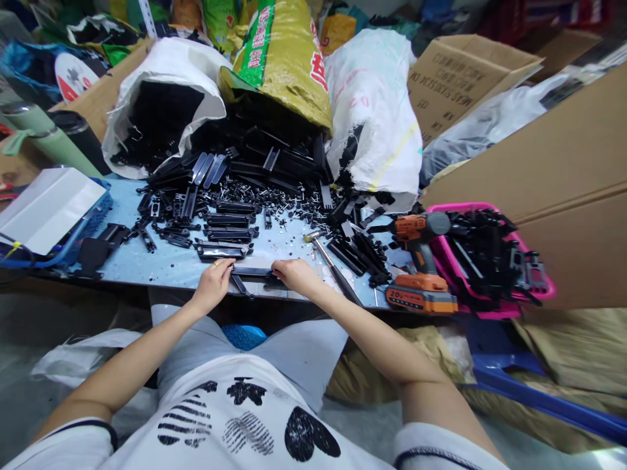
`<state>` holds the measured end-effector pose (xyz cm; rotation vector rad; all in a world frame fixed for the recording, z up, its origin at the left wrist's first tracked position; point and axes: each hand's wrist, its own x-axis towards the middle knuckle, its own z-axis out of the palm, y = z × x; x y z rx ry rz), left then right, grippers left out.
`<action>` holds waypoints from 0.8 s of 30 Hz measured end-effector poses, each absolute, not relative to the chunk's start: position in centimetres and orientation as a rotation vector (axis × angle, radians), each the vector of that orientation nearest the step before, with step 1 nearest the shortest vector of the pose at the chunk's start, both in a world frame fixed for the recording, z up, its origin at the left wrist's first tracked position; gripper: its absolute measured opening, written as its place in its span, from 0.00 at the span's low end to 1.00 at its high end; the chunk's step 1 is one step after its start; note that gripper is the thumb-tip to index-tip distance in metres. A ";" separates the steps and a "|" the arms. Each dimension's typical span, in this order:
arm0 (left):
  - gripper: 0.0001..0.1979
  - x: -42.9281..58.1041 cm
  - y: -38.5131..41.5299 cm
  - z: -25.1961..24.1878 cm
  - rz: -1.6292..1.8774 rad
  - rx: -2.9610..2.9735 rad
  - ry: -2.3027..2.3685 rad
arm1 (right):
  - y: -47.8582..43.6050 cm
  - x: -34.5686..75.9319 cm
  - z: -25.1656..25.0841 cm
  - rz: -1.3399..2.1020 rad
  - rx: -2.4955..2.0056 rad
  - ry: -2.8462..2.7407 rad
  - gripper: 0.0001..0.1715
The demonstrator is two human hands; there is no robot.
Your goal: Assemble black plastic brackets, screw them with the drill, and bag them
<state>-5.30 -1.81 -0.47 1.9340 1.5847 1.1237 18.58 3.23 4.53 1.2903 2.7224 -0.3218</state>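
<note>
Close to the table's front edge, my left hand (214,282) pinches the left end of a long black plastic part (253,271). The fingers of my right hand (294,275) are closed on its right end. A short black arm (241,286) slants down from under the part's left side. Just beyond my hands lie several similar black assemblies (224,250) in a stack of rows. To the right of my right hand rests a hammer (335,266), its head pointing away from me and its dark handle toward the table edge.
Loose screws and small pieces (289,203) cover the middle back. Open sacks (377,111) spill black parts at the rear. An orange cordless drill (420,261) and a pink basket (543,281) of parts stand right; a blue basket (73,245) and a green bottle (63,140) stand left.
</note>
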 end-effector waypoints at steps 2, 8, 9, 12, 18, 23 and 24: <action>0.14 -5.2 -1.8 -0.4 1.144 1.917 1.597 | 3.0 18.6 4.0 -0.375 1.312 2.826 0.10; 0.15 -5.3 -2.1 -0.3 1.094 2.015 1.528 | 2.6 16.4 2.2 -0.647 1.272 3.268 0.13; 0.15 -5.3 -2.1 -0.4 1.103 2.007 1.540 | 2.7 15.8 1.9 -0.712 1.268 3.303 0.13; 0.15 -5.0 -2.1 -0.7 1.121 2.006 1.566 | 2.6 14.0 1.2 -0.873 1.286 3.368 0.13; 0.18 -4.6 -3.2 -0.5 0.964 2.060 1.782 | 2.0 12.5 -0.1 -0.907 1.193 3.418 0.19; 0.15 -2.5 -5.0 0.5 0.343 1.834 2.133 | 2.3 12.7 -0.9 -0.946 0.933 3.416 0.23; 0.17 -1.8 -5.1 0.6 0.225 1.793 2.138 | 2.4 12.7 -1.1 -0.955 0.934 3.407 0.23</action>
